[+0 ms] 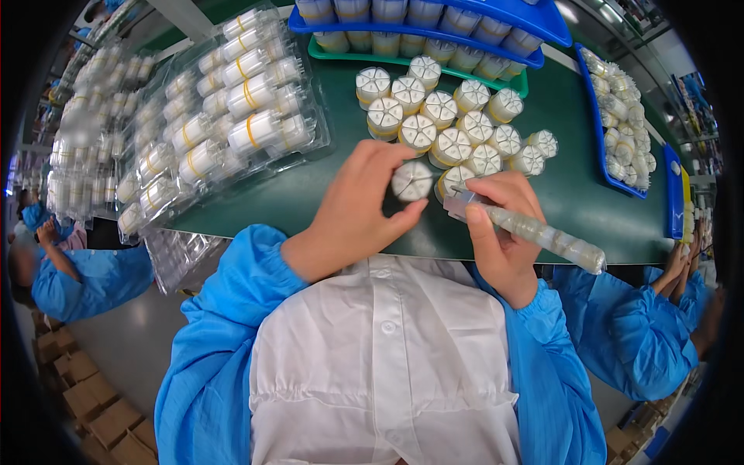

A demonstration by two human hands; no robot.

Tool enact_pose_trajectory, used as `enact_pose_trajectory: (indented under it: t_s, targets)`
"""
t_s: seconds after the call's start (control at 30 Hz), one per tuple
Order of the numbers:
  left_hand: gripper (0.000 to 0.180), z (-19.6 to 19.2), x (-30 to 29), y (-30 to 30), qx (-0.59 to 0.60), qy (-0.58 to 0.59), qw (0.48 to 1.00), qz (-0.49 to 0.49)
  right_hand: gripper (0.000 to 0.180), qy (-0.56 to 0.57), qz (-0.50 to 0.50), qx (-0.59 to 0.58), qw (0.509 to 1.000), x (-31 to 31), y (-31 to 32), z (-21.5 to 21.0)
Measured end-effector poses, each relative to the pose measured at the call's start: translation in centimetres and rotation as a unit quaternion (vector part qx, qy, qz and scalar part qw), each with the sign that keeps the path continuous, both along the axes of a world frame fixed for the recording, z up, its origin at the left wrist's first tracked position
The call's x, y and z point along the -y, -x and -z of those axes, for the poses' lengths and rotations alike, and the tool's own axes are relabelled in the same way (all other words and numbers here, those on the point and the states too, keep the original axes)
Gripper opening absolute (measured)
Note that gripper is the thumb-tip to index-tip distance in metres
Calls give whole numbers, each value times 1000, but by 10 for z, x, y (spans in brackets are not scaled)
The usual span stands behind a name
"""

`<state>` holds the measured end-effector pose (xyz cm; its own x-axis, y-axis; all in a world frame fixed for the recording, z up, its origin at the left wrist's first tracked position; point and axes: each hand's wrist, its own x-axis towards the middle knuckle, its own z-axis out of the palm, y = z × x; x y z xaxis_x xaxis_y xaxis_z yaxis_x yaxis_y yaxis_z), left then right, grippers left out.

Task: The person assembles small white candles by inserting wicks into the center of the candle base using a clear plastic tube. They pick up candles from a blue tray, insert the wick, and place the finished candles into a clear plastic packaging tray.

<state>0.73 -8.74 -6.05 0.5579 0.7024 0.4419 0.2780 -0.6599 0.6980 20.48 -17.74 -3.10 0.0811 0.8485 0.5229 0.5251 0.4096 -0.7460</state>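
Cylinder (411,181) sits in the left hand (349,211), grip clamped around its side, toward the near edge of the bench (287,200); the right hand (508,232) clasps a clear tube-like tool (556,242). Work seems midway; whether the upright cluster (451,146) is done, I cannot tell.

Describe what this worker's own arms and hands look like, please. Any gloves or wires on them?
The left hand and right hand are bare: no gloves or cables show. Both arms wear loose, wrinkled, bright blue sleeves, gathered at the wrists. Between them shows a white, buttoned garment front.
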Motion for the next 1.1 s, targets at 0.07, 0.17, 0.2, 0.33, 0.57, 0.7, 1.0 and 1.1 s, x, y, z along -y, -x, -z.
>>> enact_pose_trajectory:
  t_s: [0.07,0.17,0.2,0.33,0.57,0.7,1.0,1.1]
  targets:
    - [56,-10,8,19,-6,44,999,-3,20,16,-24,-5,1000,1,3,-1]
    - [52,1,10,32,-26,17,999,38,21,40,-53,-19,998,0,13,3]
    - [50,3,11,34,-26,7,998,52,22,48,-62,-24,997,0,16,6]
    - [53,5,13,34,-20,16,998,51,21,61,-56,-15,996,-5,23,8]
    - [55,14,15,34,-1,5,999,36,21,52,-66,30,996,-9,28,6]
    - [56,19,17,33,2,45,999,24,21,57,-68,52,995,-10,32,1]
    - [56,12,12,37,20,6,998,63,17,40,-51,6,998,-12,32,3]
    - [56,12,11,38,12,15,997,73,16,58,-62,26,996,-15,33,3]
